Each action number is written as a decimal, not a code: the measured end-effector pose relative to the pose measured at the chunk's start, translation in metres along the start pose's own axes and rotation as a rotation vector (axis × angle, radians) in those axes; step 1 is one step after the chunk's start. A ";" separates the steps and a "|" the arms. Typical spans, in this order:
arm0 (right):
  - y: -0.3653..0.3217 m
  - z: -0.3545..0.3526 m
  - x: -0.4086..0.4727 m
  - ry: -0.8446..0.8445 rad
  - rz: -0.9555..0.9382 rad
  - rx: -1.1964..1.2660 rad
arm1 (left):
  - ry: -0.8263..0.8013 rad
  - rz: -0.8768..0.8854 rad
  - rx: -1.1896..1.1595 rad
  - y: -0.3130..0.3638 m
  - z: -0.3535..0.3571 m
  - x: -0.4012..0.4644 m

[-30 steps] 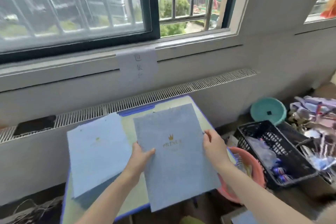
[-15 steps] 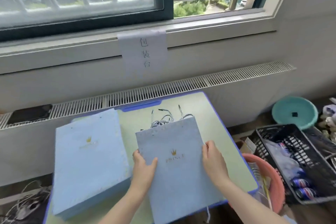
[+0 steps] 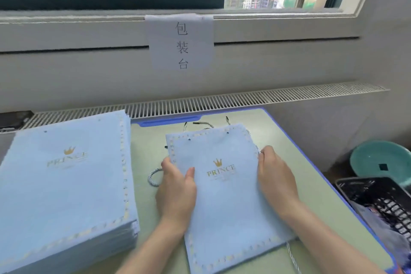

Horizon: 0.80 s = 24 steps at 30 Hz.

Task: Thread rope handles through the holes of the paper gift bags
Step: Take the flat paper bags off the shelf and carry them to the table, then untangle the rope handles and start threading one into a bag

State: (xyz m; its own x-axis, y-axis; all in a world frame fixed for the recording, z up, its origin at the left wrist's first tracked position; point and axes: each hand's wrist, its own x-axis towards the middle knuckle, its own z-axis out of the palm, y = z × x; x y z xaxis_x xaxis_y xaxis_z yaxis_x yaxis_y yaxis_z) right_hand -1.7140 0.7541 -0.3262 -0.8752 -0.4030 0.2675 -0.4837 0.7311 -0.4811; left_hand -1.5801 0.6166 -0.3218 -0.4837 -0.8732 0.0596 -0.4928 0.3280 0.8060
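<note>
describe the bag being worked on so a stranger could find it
On the pale green table under the window, right of the tall stack of light blue paper bags, one flat light blue paper gift bag lies alone. Only it has both hands gripping its edges.

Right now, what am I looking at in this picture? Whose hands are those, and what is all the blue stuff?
There is no machine here. The picture comes from a camera worn on a person's head, looking down at their own hands. The left hand and the right hand each hold a side edge of one flat light blue paper gift bag lying on a pale green table. The bag has a gold crown and the word PRINCE on it. Thin rope handles peek out from under it. To the left sits a stack of gift bags of the same kind. A paper sign hangs under the window.
</note>
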 end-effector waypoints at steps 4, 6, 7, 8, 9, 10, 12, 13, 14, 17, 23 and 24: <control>0.001 0.005 0.011 0.017 -0.002 -0.043 | -0.003 0.042 -0.047 -0.002 0.001 0.010; -0.002 0.007 0.015 0.011 -0.007 -0.073 | 0.002 0.051 -0.059 -0.002 0.002 0.013; -0.003 0.008 0.018 0.006 -0.007 -0.089 | 0.003 0.051 -0.053 -0.003 0.002 0.015; -0.005 0.010 0.020 0.007 -0.009 -0.100 | 0.004 0.054 -0.045 -0.002 0.002 0.017; -0.008 0.011 0.022 0.007 -0.010 -0.111 | 0.002 0.056 -0.036 -0.002 0.003 0.019; -0.010 0.012 0.024 0.008 -0.005 -0.123 | -0.001 0.059 -0.019 0.000 0.004 0.021; -0.014 0.014 0.029 0.003 0.007 -0.144 | -0.003 0.057 0.022 0.003 0.004 0.028; -0.016 0.016 0.033 0.004 0.010 -0.145 | 0.002 0.055 0.034 0.005 0.005 0.033; -0.018 0.018 0.038 0.007 0.010 -0.144 | 0.009 0.052 0.039 0.007 0.006 0.038; -0.024 0.025 0.055 0.017 -0.007 -0.137 | 0.057 0.049 0.047 0.009 0.010 0.049; -0.021 0.037 0.077 0.029 -0.025 -0.066 | 0.090 0.041 -0.119 0.001 0.016 0.060; -0.019 0.037 0.079 0.035 -0.023 -0.039 | 0.092 0.051 -0.169 -0.002 0.017 0.061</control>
State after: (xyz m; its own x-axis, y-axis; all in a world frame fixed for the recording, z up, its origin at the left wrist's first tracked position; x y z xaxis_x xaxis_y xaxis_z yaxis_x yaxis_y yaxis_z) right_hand -1.7735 0.6879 -0.3269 -0.8629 -0.4008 0.3078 -0.5027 0.7432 -0.4416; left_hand -1.6210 0.5690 -0.3296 -0.4330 -0.8888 0.1501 -0.3372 0.3141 0.8875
